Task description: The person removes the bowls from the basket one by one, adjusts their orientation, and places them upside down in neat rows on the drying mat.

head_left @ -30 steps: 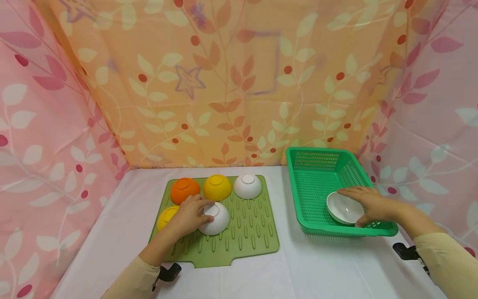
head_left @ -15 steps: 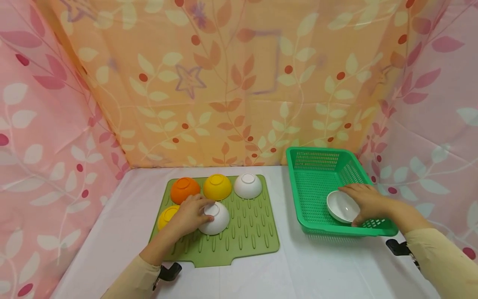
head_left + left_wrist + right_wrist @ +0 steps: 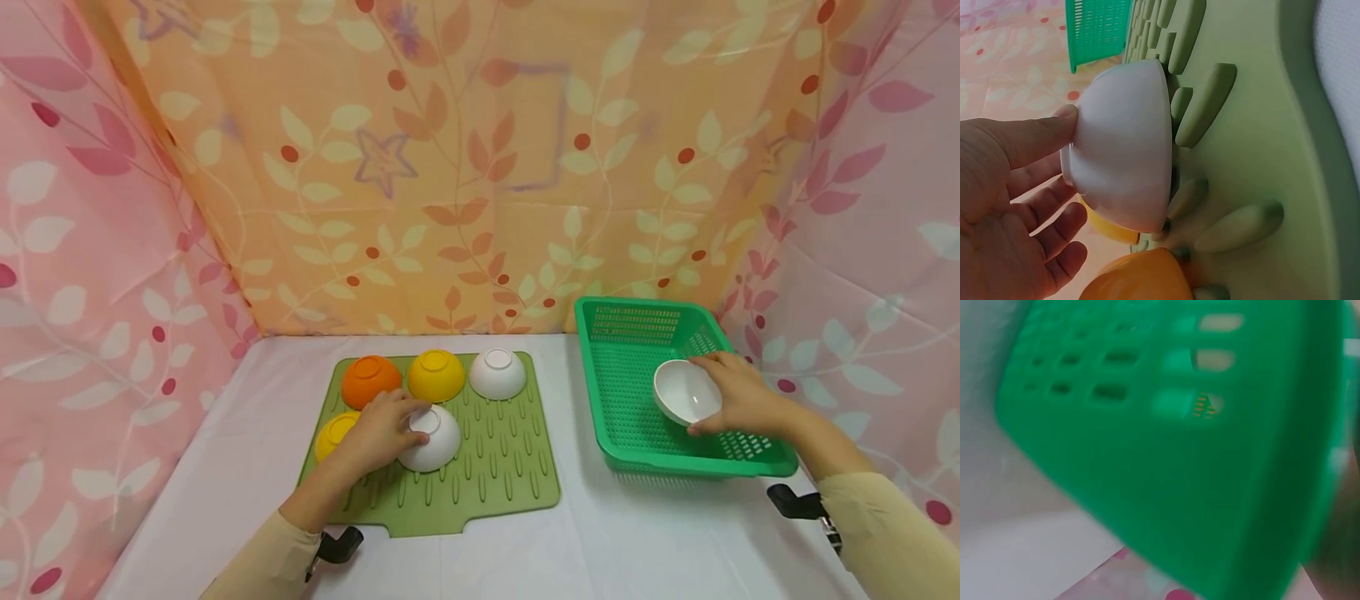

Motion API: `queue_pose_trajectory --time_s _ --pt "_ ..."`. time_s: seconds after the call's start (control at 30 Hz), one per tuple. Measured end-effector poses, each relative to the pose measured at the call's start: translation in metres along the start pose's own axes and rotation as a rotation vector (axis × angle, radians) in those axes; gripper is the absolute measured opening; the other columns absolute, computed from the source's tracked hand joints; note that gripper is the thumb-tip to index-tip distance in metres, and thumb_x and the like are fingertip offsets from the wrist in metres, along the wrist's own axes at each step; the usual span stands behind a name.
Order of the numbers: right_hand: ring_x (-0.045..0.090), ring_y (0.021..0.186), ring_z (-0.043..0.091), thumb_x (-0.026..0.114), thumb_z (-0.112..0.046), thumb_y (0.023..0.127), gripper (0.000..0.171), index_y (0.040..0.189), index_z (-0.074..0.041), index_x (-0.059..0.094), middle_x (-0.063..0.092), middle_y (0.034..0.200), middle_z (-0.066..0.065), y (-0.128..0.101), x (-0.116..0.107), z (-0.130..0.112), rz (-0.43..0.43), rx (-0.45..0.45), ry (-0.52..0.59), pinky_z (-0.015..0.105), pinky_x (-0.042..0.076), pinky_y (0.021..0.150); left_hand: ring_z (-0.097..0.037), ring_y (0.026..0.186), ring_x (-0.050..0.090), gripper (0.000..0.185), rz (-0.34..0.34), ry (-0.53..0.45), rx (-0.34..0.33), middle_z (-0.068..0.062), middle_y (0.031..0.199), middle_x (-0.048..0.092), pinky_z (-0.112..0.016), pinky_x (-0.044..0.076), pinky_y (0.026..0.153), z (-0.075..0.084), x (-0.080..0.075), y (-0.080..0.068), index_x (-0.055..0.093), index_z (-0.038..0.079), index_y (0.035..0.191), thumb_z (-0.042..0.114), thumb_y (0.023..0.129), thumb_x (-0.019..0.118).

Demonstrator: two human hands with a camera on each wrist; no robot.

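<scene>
My left hand [image 3: 390,427] rests on an upside-down white bowl [image 3: 441,443] on the green ridged drying mat [image 3: 502,479]. In the left wrist view the thumb [image 3: 1035,134] touches the base of this bowl [image 3: 1125,144], and the other fingers lie loosely beside it. My right hand [image 3: 735,396] grips a second white bowl [image 3: 682,392] by its rim. It holds that bowl tilted and raised inside the green basket [image 3: 697,465].
An orange bowl [image 3: 369,379], a yellow bowl [image 3: 436,374] and a white bowl [image 3: 497,372] sit upside down along the mat's back. Another yellow bowl [image 3: 332,433] lies by my left hand. Patterned curtains close in three sides. The right wrist view shows only blurred basket wall [image 3: 1147,456].
My right hand has lifted and tilted the white bowl inside the basket, moving it back and up. The left hand and its bowl have stayed in place.
</scene>
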State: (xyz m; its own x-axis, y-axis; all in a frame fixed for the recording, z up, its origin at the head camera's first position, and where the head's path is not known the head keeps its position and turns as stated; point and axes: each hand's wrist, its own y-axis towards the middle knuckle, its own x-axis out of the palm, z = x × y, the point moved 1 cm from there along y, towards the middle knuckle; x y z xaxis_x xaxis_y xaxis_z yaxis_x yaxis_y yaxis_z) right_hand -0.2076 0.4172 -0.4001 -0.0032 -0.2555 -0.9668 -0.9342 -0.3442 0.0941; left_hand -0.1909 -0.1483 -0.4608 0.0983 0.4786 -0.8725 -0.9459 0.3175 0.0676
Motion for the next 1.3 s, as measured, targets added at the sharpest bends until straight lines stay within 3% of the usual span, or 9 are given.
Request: queue_pose_trajectory --time_s 0.17,0.4,0.6,0.8,0.97,1.13,1.3 --pt "0.035 0.125 0.049 0.095 -0.056 0.058 0.119 0.147 0.005 0.044 0.045 0.136 0.03 -0.002 -0.012 -0.019 0.068 0.04 0.041 0.073 0.027 0.098 -0.02 0.096 0.046 0.052 -0.004 -0.014 -0.005 0.002 0.107 0.061 -0.037 0.037 0.082 0.0 0.0 0.0 0.072 0.016 0.129 0.032 0.082 0.087" --pt "0.031 0.128 0.053 0.097 -0.053 0.059 0.119 0.148 0.004 0.042 0.039 0.141 0.032 0.0 -0.022 -0.063 0.146 0.066 0.107 0.075 0.036 0.09 -0.02 0.095 0.045 0.05 -0.01 -0.033 -0.024 0.002 0.108 0.062 -0.038 0.036 0.08 -0.001 -0.001 0.0 0.072 0.016 0.128 0.031 0.083 0.087" --pt "0.029 0.131 0.05 0.097 -0.055 0.06 0.123 0.151 0.004 0.039 0.037 0.141 0.031 0.0 -0.021 -0.105 0.161 0.068 0.144 0.073 0.035 0.092 -0.02 0.098 0.047 0.048 -0.003 -0.057 -0.039 -0.001 0.116 0.063 -0.039 0.038 0.084 -0.002 0.0 0.001 0.072 0.017 0.126 0.03 0.082 0.087" --pt "0.03 0.132 0.046 0.096 -0.058 0.058 0.123 0.151 0.001 0.042 0.039 0.142 0.026 -0.001 -0.01 -0.141 0.164 0.044 0.172 0.07 0.038 0.093 -0.022 0.1 0.048 0.048 -0.01 -0.066 -0.036 -0.001 0.115 0.063 -0.04 0.039 0.086 -0.001 -0.001 0.001 0.071 0.016 0.126 0.029 0.082 0.087" --pt "0.034 0.13 0.043 0.099 -0.052 0.055 0.119 0.149 -0.002 0.046 0.043 0.139 0.023 0.002 0.007 -0.169 0.179 -0.006 0.197 0.066 0.037 0.095 -0.022 0.1 0.048 0.049 -0.014 -0.069 -0.034 -0.002 0.114 0.062 -0.04 0.039 0.087 0.0 -0.004 0.0 0.071 0.015 0.126 0.029 0.082 0.087" --pt "0.035 0.131 0.038 0.097 -0.059 0.055 0.118 0.149 -0.007 0.049 0.044 0.139 0.017 0.005 0.024 -0.194 0.17 -0.031 0.229 0.063 0.04 0.096 -0.021 0.098 0.047 0.049 -0.016 -0.072 -0.038 -0.002 0.113 0.062 -0.039 0.039 0.086 0.002 -0.005 -0.001 0.071 0.015 0.126 0.029 0.082 0.087" --pt "0.035 0.133 0.036 0.097 -0.062 0.051 0.12 0.148 -0.009 0.05 0.045 0.139 0.014 0.006 0.04 -0.218 0.168 -0.075 0.237 0.061 0.035 0.103 -0.02 0.096 0.045 0.049 -0.011 -0.076 -0.045 0.0 0.111 0.062 -0.037 0.037 0.083 0.001 -0.003 -0.002 0.071 0.016 0.127 0.029 0.082 0.087"
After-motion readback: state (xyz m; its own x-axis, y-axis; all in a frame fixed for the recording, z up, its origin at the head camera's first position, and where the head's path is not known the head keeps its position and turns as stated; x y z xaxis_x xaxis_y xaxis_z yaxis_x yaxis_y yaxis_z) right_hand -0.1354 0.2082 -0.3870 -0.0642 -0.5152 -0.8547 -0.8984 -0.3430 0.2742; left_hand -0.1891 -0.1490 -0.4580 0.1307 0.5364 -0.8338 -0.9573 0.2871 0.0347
